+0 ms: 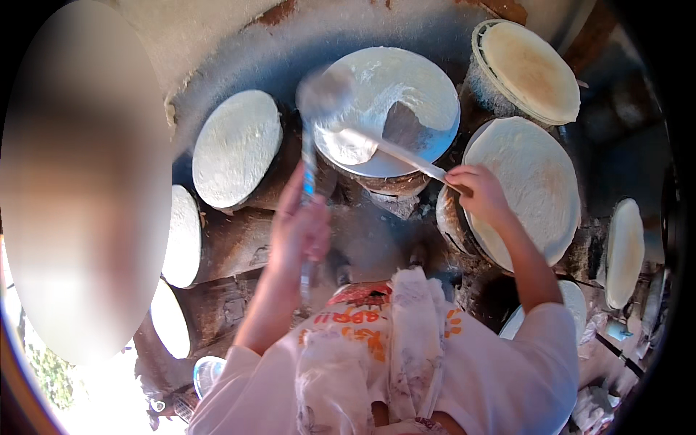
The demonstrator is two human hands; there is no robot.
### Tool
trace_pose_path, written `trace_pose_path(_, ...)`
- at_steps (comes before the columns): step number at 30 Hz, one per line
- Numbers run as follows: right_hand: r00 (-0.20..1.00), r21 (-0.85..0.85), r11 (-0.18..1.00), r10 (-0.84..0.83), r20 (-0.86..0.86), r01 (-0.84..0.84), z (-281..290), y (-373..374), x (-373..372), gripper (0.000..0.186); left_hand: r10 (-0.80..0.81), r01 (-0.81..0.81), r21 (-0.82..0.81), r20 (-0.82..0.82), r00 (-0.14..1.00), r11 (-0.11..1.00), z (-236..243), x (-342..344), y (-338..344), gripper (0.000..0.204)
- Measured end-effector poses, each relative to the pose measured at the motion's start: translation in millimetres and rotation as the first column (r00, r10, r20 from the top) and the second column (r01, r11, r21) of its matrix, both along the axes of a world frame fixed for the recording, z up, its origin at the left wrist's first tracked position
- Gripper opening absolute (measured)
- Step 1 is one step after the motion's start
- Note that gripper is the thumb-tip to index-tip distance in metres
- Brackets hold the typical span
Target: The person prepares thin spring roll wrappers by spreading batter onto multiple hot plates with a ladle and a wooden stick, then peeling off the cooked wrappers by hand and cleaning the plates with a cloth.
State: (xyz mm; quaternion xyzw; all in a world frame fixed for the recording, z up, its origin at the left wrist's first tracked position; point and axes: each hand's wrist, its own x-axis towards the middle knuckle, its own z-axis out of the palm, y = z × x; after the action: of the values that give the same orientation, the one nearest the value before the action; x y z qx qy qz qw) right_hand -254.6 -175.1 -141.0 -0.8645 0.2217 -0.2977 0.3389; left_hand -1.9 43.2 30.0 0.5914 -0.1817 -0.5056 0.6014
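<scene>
My left hand (pixel 301 226) is closed round the long handle of a ladle (pixel 324 94), whose round head is smeared by motion over the far left part of a round griddle (pixel 440 139). My right hand (pixel 477 187) grips a flat, pale spreader stick (pixel 409 156). Its far end reaches over the griddle and touches the wet white batter (pixel 384 69). The batter coats much of the surface unevenly, with a dark patch (pixel 403 126) near the middle and a bluish bare band along the near right side.
Round griddles with pale flat sheets surround me: one sheet (pixel 238 148) at left, a browning one (pixel 525 192) at right, another (pixel 533 69) at far right. A narrow sheet (pixel 625 254) stands near the right edge. A pale wall (pixel 203 29) rises behind. A blurred oval covers the left.
</scene>
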Motion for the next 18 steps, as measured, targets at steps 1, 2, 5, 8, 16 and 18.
trace_pose_path(1, 0.995, 0.143, 0.988, -0.068, 0.072, 0.057, 2.7, 20.8, -0.9, 0.032, 0.016, -0.018, -0.152, -0.010, 1.000, 0.988, -1.7, 26.3, 10.2, 0.059)
trace_pose_path(2, 0.981, 0.399, 0.907, -0.179, 0.080, 0.133, 8.5, 50.8, 27.1, 0.031, 0.055, -0.061, -0.199, -0.036, 0.998, 0.978, 4.3, 38.1, 9.5, 0.057)
trace_pose_path(5, 0.974, 0.892, 0.452, -0.213, 0.074, 0.031, 1.8, 118.6, 167.1, 0.039, 0.029, -0.019, -0.315, 0.026, 0.999, 0.949, 8.5, 70.1, 6.1, 0.052)
trace_pose_path(8, 0.879, 0.930, 0.324, -0.375, 0.294, -0.172, -70.2, 158.4, 296.6, 0.039, -0.027, 0.018, -0.362, -0.019, 0.999, 0.932, 8.1, 106.6, 41.2, 0.049)
trace_pose_path(16, 0.626, 0.974, 0.221, -0.753, 0.202, -0.049, -70.3, 219.5, 256.3, 0.030, -0.134, 0.108, -0.428, -0.031, 0.990, 0.897, 1.8, 157.9, 80.3, 0.048)
trace_pose_path(18, 0.540, 0.979, 0.197, -0.830, 0.142, 0.045, -57.7, 207.0, 255.1, 0.029, -0.114, 0.092, -0.443, -0.023, 0.993, 0.892, 0.4, 163.6, 83.3, 0.048)
